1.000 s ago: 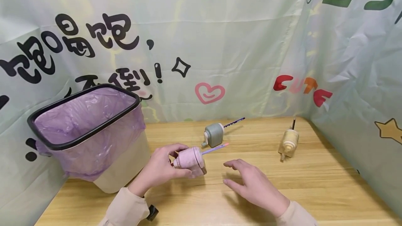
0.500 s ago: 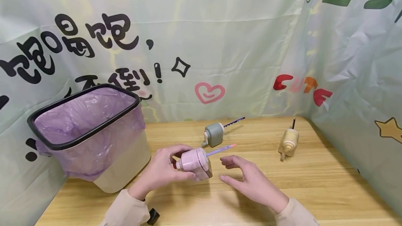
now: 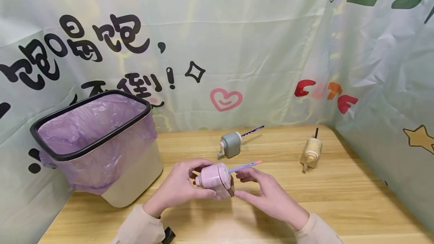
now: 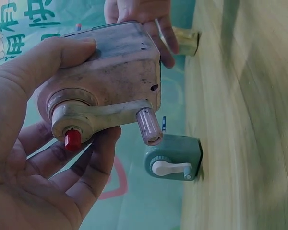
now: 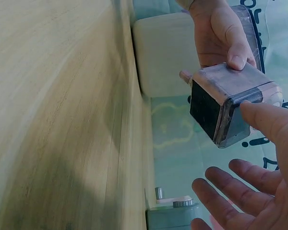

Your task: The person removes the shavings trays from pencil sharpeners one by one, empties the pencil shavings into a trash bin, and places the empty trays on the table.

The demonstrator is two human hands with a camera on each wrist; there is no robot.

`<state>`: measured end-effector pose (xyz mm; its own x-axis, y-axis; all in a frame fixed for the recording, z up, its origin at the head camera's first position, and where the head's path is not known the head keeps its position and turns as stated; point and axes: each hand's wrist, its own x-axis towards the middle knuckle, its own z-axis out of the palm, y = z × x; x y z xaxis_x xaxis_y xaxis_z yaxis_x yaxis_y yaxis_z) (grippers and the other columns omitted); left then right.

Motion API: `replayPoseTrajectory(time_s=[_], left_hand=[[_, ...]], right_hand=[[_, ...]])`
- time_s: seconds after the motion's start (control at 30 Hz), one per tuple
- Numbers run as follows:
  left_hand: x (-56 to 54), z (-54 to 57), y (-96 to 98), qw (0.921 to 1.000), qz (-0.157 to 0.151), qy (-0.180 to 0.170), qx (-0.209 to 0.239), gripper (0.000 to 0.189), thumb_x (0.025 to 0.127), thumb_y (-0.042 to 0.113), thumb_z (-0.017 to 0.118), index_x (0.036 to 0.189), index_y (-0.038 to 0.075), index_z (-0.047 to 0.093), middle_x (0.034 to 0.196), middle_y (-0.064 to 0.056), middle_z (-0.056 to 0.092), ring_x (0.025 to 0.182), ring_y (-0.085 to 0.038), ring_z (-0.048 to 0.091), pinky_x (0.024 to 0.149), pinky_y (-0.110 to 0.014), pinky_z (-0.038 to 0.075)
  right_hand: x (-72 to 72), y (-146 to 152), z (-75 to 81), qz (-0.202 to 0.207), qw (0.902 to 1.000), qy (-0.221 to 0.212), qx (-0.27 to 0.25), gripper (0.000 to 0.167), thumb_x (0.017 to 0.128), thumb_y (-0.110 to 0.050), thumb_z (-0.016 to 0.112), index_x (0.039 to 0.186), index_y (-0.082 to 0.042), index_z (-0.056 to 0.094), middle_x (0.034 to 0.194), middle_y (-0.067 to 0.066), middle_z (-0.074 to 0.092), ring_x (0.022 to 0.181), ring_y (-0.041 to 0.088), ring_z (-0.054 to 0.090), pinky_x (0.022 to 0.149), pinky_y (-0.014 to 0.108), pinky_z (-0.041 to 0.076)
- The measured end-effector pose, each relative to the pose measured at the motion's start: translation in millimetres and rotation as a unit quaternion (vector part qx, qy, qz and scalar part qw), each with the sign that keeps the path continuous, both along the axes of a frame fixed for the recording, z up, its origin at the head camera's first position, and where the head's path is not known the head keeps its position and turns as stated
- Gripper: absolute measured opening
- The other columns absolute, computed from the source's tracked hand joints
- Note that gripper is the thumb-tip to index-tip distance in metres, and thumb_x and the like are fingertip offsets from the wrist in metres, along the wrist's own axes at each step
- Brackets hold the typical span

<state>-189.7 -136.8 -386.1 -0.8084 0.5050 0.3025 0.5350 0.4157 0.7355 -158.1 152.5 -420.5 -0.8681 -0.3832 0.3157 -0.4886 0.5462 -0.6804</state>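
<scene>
My left hand (image 3: 176, 185) grips a pink crank pencil sharpener (image 3: 211, 178) above the table, thumb on one side and fingers on the other. A purple pencil (image 3: 245, 166) with a pink end sticks out of its front. The left wrist view shows its crank (image 4: 117, 116) and a red tip (image 4: 73, 139) at the hub. My right hand (image 3: 272, 197) reaches to the sharpener's front with fingers extended and spread. Its thumb (image 5: 264, 117) lies right at the edge of the dark see-through shavings drawer (image 5: 237, 122), while the other fingers stand apart from it.
Behind, a grey-green crank sharpener (image 3: 232, 145) holds a dark pencil. A yellow sharpener (image 3: 312, 150) with a dark pencil stands at the right. A bin (image 3: 135, 176) with a purple liner is at the left. Printed cloth (image 3: 264, 48) encloses the wooden table (image 3: 339, 199).
My left hand has carried the pink sharpener rightward and slightly toward me. The right hand has shifted slightly left, so its thumb is now at the sharpener's front.
</scene>
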Motion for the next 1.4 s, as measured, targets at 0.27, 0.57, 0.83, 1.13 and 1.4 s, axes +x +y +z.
replayPoseTrajectory(time_s=[0.27,0.57,0.83,1.13,1.4], left_hand=[[1.7,-2.1,3.0,0.9997,-0.006,-0.022,0.009,0.058,0.073,0.029,0.1,0.126,0.028,0.074,0.114,0.014,0.077,0.099,-0.011,0.073,0.083,-0.027,0.064],[4.0,-2.8,6.6,0.9982,-0.008,-0.057,0.017,0.061,0.073,0.029,0.1,0.128,0.026,0.074,0.116,0.015,0.077,0.102,-0.012,0.072,0.089,-0.028,0.063],[5.0,-3.6,9.3,0.9978,-0.017,-0.061,0.017,0.06,0.073,0.029,0.1,0.127,0.028,0.074,0.115,0.016,0.077,0.102,-0.009,0.072,0.088,-0.028,0.063],[5.3,-5.3,10.3,0.9967,-0.025,-0.073,0.023,0.059,0.074,0.026,0.099,0.127,0.028,0.073,0.116,0.016,0.076,0.102,-0.01,0.071,0.089,-0.028,0.063],[5.0,-6.1,9.4,0.9964,-0.028,-0.075,0.025,0.06,0.074,0.025,0.099,0.128,0.028,0.073,0.117,0.015,0.076,0.103,-0.01,0.071,0.09,-0.028,0.063]], right_hand=[[0.6,-2,-0.4,0.01,0.9998,0.002,-0.015,0.046,0.099,-0.044,0.078,0.136,-0.018,0.068,0.127,-0.005,0.076,0.115,0.02,0.074,0.102,0.048,0.061],[4.1,-4,2.0,0.015,0.9998,-0.001,-0.009,0.047,0.096,-0.047,0.08,0.134,-0.022,0.069,0.128,-0.015,0.075,0.117,0.014,0.073,0.105,0.045,0.059],[6.0,-5,1.5,0.014,0.9999,0.008,0.0,0.047,0.095,-0.048,0.081,0.133,-0.022,0.071,0.125,-0.014,0.076,0.115,0.013,0.072,0.102,0.047,0.06],[5.4,-5,-0.3,0.01,0.9999,0.006,0.002,0.052,0.092,-0.048,0.084,0.135,-0.024,0.069,0.13,-0.016,0.074,0.114,0.004,0.069,0.1,0.041,0.061],[3.8,-5,-0.4,0.027,0.9996,0.008,-0.007,0.054,0.091,-0.047,0.085,0.137,-0.025,0.068,0.133,-0.014,0.073,0.114,0.004,0.07,0.1,0.037,0.061]])
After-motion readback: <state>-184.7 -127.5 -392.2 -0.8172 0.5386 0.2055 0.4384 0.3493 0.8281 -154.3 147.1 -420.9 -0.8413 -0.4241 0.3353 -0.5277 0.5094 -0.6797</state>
